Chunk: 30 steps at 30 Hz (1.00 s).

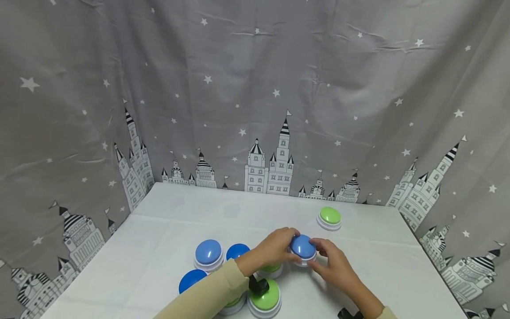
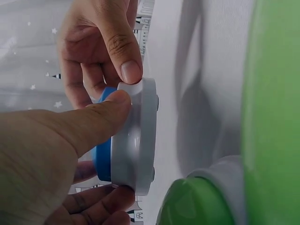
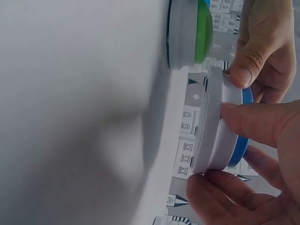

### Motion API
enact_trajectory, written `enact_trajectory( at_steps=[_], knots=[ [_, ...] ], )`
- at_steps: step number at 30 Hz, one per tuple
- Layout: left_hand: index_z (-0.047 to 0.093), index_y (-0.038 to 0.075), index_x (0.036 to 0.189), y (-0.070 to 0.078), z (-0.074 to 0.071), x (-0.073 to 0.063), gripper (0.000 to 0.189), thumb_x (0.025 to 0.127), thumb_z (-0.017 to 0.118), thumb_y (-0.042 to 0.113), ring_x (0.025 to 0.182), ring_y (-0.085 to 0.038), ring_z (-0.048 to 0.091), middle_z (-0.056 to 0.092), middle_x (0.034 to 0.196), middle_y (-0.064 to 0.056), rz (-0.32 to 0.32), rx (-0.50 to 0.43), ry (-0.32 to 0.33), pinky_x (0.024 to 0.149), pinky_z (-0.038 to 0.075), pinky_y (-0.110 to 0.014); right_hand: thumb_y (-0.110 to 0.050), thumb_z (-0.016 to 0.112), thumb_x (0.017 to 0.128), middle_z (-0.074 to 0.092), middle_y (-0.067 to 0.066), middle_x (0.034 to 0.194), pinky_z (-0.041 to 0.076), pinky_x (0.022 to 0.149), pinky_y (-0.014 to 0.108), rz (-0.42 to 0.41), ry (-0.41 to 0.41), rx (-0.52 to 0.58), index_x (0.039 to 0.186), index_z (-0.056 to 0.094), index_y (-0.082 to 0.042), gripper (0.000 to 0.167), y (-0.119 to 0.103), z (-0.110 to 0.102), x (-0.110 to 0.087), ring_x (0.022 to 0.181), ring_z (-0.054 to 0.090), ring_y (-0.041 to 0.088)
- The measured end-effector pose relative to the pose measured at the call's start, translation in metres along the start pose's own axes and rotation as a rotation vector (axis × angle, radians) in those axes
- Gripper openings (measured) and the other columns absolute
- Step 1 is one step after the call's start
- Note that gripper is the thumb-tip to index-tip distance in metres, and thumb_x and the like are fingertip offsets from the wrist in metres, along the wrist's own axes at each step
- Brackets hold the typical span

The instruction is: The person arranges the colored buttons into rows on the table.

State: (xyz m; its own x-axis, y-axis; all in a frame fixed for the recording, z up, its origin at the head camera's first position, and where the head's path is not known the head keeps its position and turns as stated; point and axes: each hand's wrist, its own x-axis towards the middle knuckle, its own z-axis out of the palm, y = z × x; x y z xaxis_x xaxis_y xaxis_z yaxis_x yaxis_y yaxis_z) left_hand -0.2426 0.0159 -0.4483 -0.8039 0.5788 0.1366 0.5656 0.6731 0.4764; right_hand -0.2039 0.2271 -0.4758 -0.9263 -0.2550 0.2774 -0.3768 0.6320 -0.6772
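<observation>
Both hands hold a blue push button (image 1: 303,246) with a white round base, one hand on each side. In the head view my left hand (image 1: 275,246) grips its left edge, and my right hand (image 1: 334,268) pinches the right edge between thumb and fingers. The left wrist view shows the thumb of the left hand (image 2: 42,154) on the white base (image 2: 136,136). Seen from the right wrist, the base's underside is tilted into view and stands off the white tabletop (image 3: 70,70). Fingers cover part of the blue dome.
A green button (image 1: 330,215) stands behind the hands. Several others cluster at left front: blue ones (image 1: 208,251) and green ones (image 1: 266,297), partly hidden by the left forearm (image 1: 215,292). A grey castle-print curtain (image 1: 255,88) hangs behind the table.
</observation>
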Motion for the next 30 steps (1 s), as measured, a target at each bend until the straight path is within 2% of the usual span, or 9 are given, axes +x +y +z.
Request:
enact_trajectory(
  at_steps=[9,15,23,30],
  knots=[
    [0.057,0.007,0.129,0.007,0.004,-0.016,0.065,0.078,0.085,0.037,0.109,-0.009,0.057,0.063,0.118,-0.002,0.026,0.001,-0.016,0.095,0.047,-0.025,-0.006,0.084,0.077,0.062,0.009,0.119,0.054,0.089,0.035,-0.048,-0.030,0.063,0.124,0.060,-0.004,0.053,-0.005,-0.001,-0.019,0.104,0.063,0.025],
    [0.055,0.009,0.132,0.013,0.010,-0.028,0.067,0.080,0.082,0.042,0.109,-0.008,0.056,0.062,0.119,0.000,0.011,0.012,-0.056,0.097,0.047,-0.026,-0.008,0.085,0.076,0.062,0.007,0.117,0.055,0.087,0.034,-0.072,-0.053,0.052,0.122,0.059,-0.004,0.053,-0.006,0.000,-0.032,0.103,0.064,0.024],
    [0.055,0.010,0.133,0.015,0.020,-0.043,0.068,0.081,0.078,0.047,0.107,-0.004,0.055,0.061,0.118,0.002,0.072,0.019,-0.058,0.095,0.047,-0.023,-0.011,0.085,0.077,0.062,0.007,0.117,0.055,0.087,0.033,-0.062,-0.095,0.031,0.122,0.057,-0.004,0.054,-0.008,0.000,-0.048,0.105,0.064,0.026],
    [0.054,0.013,0.133,0.017,0.026,-0.054,0.068,0.082,0.076,0.051,0.107,-0.002,0.054,0.060,0.119,0.005,0.073,0.023,-0.066,0.094,0.047,-0.023,-0.019,0.086,0.078,0.062,0.003,0.116,0.054,0.089,0.033,-0.032,-0.134,0.039,0.122,0.058,-0.007,0.053,-0.011,0.000,-0.057,0.108,0.062,0.022]
  ],
)
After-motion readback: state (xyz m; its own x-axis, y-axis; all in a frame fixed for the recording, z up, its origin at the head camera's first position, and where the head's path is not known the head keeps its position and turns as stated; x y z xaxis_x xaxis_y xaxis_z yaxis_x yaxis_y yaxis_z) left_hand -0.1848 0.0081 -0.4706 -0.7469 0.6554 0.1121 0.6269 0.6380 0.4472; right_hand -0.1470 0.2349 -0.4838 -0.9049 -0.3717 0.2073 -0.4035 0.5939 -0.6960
